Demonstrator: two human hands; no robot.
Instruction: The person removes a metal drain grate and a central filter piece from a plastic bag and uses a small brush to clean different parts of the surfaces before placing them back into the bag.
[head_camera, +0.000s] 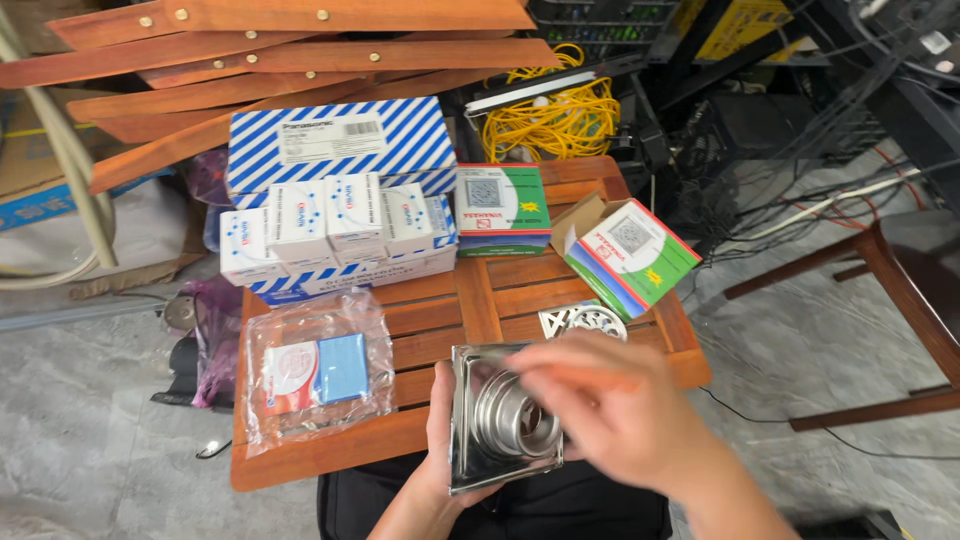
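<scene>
My left hand (438, 425) grips a square shiny metal floor drain body (495, 420) from its left edge, its round cup facing up, over the front edge of a slatted wooden table (440, 320). Blurred by motion, my right hand (610, 405) hovers over the drain's right side with fingers close to its top edge; whether it holds anything is unclear. A square metal drain grate (583, 320) lies on the table just behind the hands. An opened green, white and red carton (625, 255) sits tilted at the right.
A shut carton of the same kind (502, 208) stands mid-table. Blue-striped white boxes (335, 195) are stacked at the back left. A clear plastic bag with a blue item (318, 368) lies front left. Folded wooden slats, yellow cable (555, 120) and a dark chair (890, 270) surround the table.
</scene>
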